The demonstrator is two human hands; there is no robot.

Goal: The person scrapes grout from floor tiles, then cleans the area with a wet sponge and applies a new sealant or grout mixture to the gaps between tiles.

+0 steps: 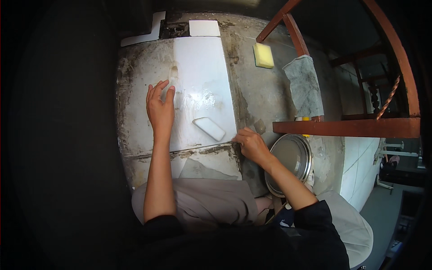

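My left hand hovers over or rests on the grimy left part of a tile, its fingers apart and nothing in them. Beside it runs the tile's bright white, wet-looking strip. On that strip lies a white oblong block, perhaps a sponge, touched by neither hand. My right hand is closed, with its fingertips bunched at the strip's near right corner. Whatever those fingers pinch, if anything, is too small to tell.
A yellow and green sponge lies farther right. A round metal basin stands under my right forearm. A reddish-brown wooden frame reaches over the right side, with a grey cloth hanging on it. Dark grime lines the tile joints.
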